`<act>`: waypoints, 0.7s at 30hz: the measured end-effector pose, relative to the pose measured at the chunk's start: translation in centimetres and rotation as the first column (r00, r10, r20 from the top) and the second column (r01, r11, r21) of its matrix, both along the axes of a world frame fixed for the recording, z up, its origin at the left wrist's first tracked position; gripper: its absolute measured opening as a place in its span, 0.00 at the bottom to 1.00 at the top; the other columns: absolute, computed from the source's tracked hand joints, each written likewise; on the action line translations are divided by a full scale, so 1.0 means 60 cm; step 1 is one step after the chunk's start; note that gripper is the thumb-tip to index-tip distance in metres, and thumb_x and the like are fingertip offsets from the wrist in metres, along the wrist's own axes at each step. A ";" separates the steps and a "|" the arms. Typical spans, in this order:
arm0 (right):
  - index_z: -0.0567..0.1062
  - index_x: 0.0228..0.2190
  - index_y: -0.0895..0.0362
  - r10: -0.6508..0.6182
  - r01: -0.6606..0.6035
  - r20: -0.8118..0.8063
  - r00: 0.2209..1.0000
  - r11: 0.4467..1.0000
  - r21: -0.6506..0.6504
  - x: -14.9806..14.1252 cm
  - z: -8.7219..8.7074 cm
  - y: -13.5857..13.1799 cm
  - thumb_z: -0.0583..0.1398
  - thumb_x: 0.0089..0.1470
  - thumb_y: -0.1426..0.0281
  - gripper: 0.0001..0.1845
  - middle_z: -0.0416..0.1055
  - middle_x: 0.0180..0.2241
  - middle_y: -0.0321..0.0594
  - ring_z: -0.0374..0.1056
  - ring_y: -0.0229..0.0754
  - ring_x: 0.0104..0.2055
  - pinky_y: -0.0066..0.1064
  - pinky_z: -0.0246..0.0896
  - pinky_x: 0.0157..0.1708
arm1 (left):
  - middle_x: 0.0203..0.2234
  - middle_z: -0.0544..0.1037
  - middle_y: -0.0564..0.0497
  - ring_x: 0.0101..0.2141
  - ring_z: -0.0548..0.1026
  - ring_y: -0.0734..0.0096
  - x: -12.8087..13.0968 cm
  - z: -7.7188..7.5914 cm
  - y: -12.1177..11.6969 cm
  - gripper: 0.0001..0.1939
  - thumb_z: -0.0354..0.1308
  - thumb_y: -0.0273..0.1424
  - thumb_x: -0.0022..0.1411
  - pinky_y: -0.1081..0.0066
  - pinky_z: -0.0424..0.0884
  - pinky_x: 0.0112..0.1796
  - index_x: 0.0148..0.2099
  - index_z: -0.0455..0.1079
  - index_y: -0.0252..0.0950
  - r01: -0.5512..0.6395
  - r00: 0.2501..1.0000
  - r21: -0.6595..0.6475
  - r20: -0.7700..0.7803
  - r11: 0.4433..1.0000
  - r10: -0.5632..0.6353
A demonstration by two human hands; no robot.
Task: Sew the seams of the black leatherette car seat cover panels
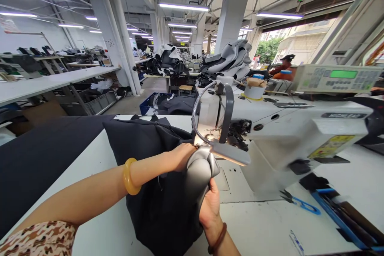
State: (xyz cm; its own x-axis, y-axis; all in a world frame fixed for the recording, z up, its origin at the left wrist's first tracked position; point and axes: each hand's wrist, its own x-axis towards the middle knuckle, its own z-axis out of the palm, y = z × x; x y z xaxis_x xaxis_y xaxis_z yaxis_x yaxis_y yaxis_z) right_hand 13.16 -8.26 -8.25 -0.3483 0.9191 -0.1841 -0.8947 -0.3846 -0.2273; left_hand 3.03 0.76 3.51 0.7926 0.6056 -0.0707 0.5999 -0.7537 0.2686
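A large piece of dark fabric [162,208] with a grey underside lies on the sewing machine's table, its upper part bunched up beside the needle area. My left hand [183,157] grips the fabric close to the needle, its fingertips partly hidden by the folded grey edge. Lower down, my right hand [210,205] holds the right side of the same fabric, thumb up against the grey fold and other fingers behind it. The white sewing machine [270,128] stands to the right, its lamp [229,153] lit over the work. The needle itself is hidden.
Blue-handled thread snips [303,205] and a blue tray [339,216] lie on the right of the table. A thread cone [253,90] and control panel [339,77] sit atop the machine. Beyond are a blue crate [147,107], heaped fabric pieces [229,62] and another person [283,67].
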 end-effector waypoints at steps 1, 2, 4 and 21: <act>0.79 0.28 0.54 0.004 -0.004 0.002 1.000 1.000 0.007 0.000 0.000 0.000 0.65 0.38 0.56 0.16 0.78 0.32 0.38 0.68 0.50 0.49 0.45 0.60 0.54 | 0.43 0.76 0.40 0.46 0.72 0.51 0.001 0.002 -0.002 0.14 0.57 0.23 0.47 0.60 0.68 0.48 0.40 0.71 0.29 -0.006 1.000 0.014 -0.015 1.000 0.006; 0.79 0.29 0.54 0.007 -0.008 0.012 1.000 1.000 0.019 0.000 -0.001 -0.001 0.65 0.38 0.55 0.18 0.78 0.33 0.39 0.68 0.50 0.50 0.45 0.60 0.54 | 0.44 0.76 0.40 0.46 0.72 0.51 0.002 0.004 -0.004 0.15 0.57 0.22 0.47 0.60 0.68 0.48 0.41 0.71 0.29 -0.002 1.000 0.021 -0.017 1.000 0.002; 0.78 0.31 0.56 0.017 -0.019 0.047 0.999 0.998 0.056 0.000 -0.002 -0.003 0.64 0.39 0.53 0.21 0.77 0.34 0.42 0.67 0.50 0.50 0.46 0.60 0.53 | 0.45 0.76 0.41 0.47 0.72 0.52 0.003 0.007 -0.007 0.17 0.57 0.22 0.46 0.61 0.68 0.49 0.42 0.71 0.30 0.008 1.000 0.032 -0.002 0.999 -0.008; 0.79 0.27 0.49 -0.018 -0.002 0.181 0.983 0.994 0.109 -0.003 0.003 0.001 0.62 0.40 0.54 0.14 0.77 0.30 0.36 0.69 0.50 0.49 0.46 0.64 0.51 | 0.40 0.76 0.42 0.43 0.73 0.55 -0.018 -0.024 0.002 0.14 0.56 0.29 0.48 0.63 0.69 0.46 0.39 0.69 0.31 0.032 0.981 -0.071 0.193 0.997 -0.018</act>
State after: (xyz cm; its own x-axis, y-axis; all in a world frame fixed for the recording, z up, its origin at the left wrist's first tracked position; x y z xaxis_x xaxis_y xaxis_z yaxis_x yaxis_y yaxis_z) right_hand 12.96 -8.20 -8.06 -0.3110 0.9396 -0.1426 -0.8377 -0.3419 -0.4258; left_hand 1.96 0.87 2.08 0.8107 0.5840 0.0407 0.5126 -0.7418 0.4324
